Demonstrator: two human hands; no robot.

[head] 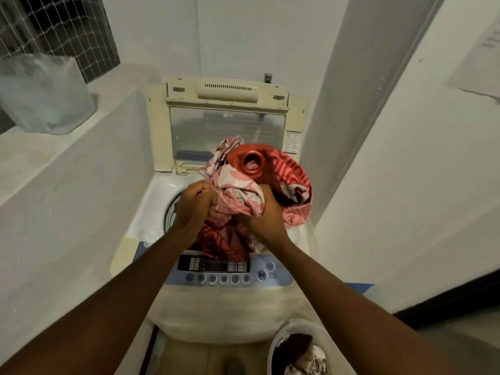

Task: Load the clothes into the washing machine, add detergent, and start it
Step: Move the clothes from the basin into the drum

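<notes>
A top-loading washing machine [151, 212] stands in front of me with its lid [227, 125] raised. Over the drum opening I hold a bunched red, pink and white patterned cloth [238, 185]. My left hand [194, 204] grips its left side and my right hand [266, 209] grips its lower right. A red jug [250, 161] sits at the machine's far right, partly draped by the cloth. The control panel [224, 272] with round buttons lies below my wrists. The drum's inside is mostly hidden.
A white basket [281, 339] with more clothes sits at the lower right. White walls close in on both sides. On the left ledge [32, 152] stands a clear plastic bag [43, 96] before a meshed window.
</notes>
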